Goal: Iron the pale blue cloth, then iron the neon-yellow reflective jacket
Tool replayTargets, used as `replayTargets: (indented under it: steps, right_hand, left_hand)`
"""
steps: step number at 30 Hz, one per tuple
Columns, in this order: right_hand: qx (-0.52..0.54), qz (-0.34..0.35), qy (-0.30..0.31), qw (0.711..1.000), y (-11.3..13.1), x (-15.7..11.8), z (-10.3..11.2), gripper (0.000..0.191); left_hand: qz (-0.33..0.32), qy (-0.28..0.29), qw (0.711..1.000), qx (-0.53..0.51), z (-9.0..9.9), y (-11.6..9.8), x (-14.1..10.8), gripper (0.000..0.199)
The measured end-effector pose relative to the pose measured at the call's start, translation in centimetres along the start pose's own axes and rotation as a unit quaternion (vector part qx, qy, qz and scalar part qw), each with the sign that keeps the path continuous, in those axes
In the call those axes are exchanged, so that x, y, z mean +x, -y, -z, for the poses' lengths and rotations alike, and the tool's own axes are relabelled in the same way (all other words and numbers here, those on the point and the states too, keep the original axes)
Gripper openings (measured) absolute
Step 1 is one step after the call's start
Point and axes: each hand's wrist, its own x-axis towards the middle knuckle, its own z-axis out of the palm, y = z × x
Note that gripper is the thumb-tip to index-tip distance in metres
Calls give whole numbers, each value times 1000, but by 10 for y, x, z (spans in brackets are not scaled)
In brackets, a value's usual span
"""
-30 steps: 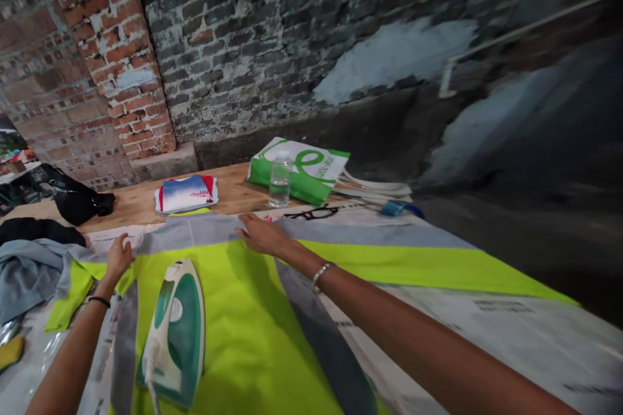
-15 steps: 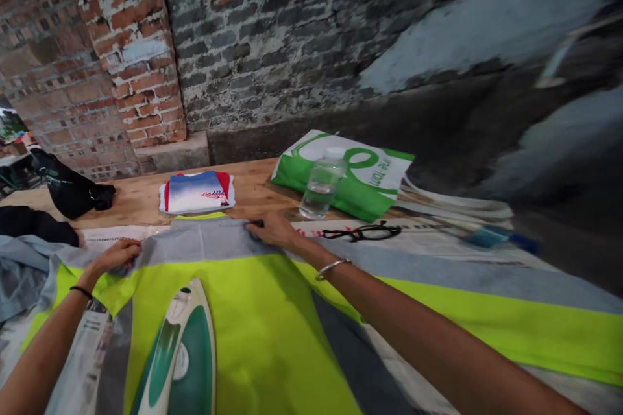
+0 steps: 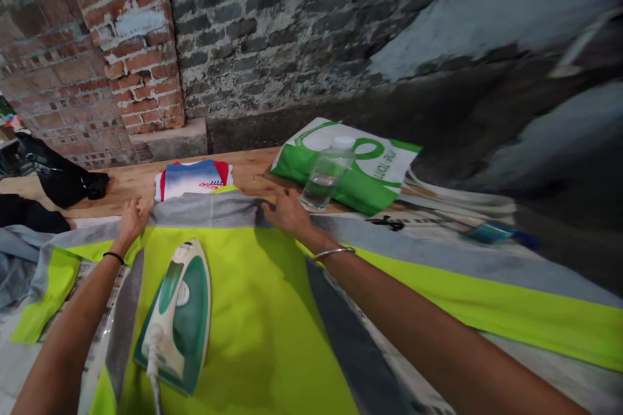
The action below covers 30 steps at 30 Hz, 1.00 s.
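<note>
A yellow-green and grey garment (image 3: 263, 311) lies spread over the table. On its grey upper edge at the left rests my left hand (image 3: 132, 219), its fingers apart. My right hand (image 3: 287, 211) is at the right end of that edge, fingers spread, close to a clear water bottle (image 3: 322, 183). Between my forearms a green and white iron (image 3: 178, 314) lies on the yellow fabric, its cord running toward me.
Beyond the garment are folded red, white and blue cloth (image 3: 195, 178), a green and white bag (image 3: 360, 172) and dark glasses (image 3: 387, 223). A black bag (image 3: 61, 175) sits far left. A brick wall (image 3: 272, 32) stands behind the wooden table (image 3: 248, 165).
The garment's upper edge has shifted away from me, now overlapping the folded cloth and partly covering the glasses. Both hands have moved forward and their fingers have opened. More of the iron shows.
</note>
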Motion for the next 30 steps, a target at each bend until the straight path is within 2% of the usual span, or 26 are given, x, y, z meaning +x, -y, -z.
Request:
replayTargets:
  steps: [3,5,7,9,11,15,17,20,23,26,30]
  right_hand:
    - [-27,107,-7,994,-6,-42,-6,60]
    - [-38,194,23,980,-12,-78,-14,58]
    - [-52,234,65,969,-22,-108,-24,62]
    - [-67,232,85,967,-31,-126,-32,68]
    - [-82,215,82,970,-39,-132,-34,71]
    - [-92,214,36,972,-37,-153,-19,66]
    - [-79,239,20,968,-31,-183,-11,64]
    - [-55,288,39,955,-25,-247,-6,67]
    - [-54,299,56,951,-33,-297,-8,73]
    - [-67,282,42,956,-50,-313,-8,73]
    - [-68,274,10,959,-51,-323,8,65]
  left_hand:
    - [-41,7,999,6,0,2,-44,52]
    - [-76,39,996,15,1,11,-85,46]
    - [-99,68,992,31,2,20,-123,45]
    - [-104,76,990,52,2,28,-147,48]
    - [-100,66,990,72,5,31,-156,48]
    - [-104,32,990,87,23,28,-173,52]
    - [-118,31,989,81,34,26,-202,52]
    - [-137,55,987,70,44,27,-269,53]
    - [-111,76,990,52,45,30,-324,60]
    - [-49,89,994,-40,48,30,-340,62]
    - [6,66,988,-137,68,20,-320,56]
